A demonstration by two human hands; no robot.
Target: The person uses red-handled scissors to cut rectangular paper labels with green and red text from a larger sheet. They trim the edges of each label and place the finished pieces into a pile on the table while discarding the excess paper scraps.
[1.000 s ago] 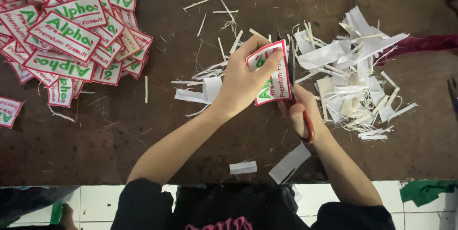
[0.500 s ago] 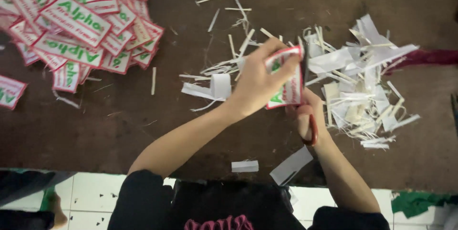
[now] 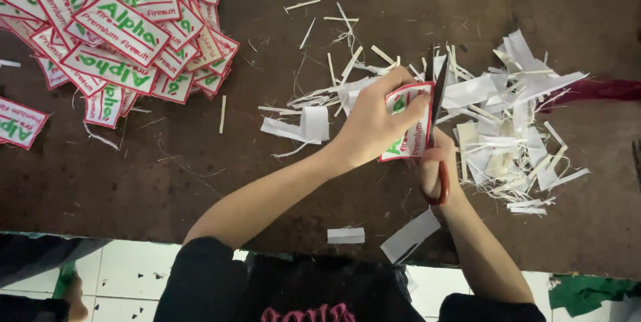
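My left hand (image 3: 375, 125) grips a white patch with a red border and green lettering (image 3: 408, 136), held upright over the brown table (image 3: 200, 175). My right hand (image 3: 437, 162) holds red-handled scissors (image 3: 437, 112), whose dark blades run along the patch's right edge. White trimmed strips (image 3: 507, 122) lie in a heap just right of both hands.
A pile of matching red-bordered patches (image 3: 120, 28) covers the table's far left, with one loose patch (image 3: 20, 124) at the left edge. Thin white offcuts (image 3: 300, 125) scatter left of my hands. Two white scraps (image 3: 346, 235) lie near the front edge. Green cloth (image 3: 587, 292) is on the floor.
The scissors have come up from below the patch to its right edge, blades now against it. My left hand has turned the patch slightly. The view has shifted a little.
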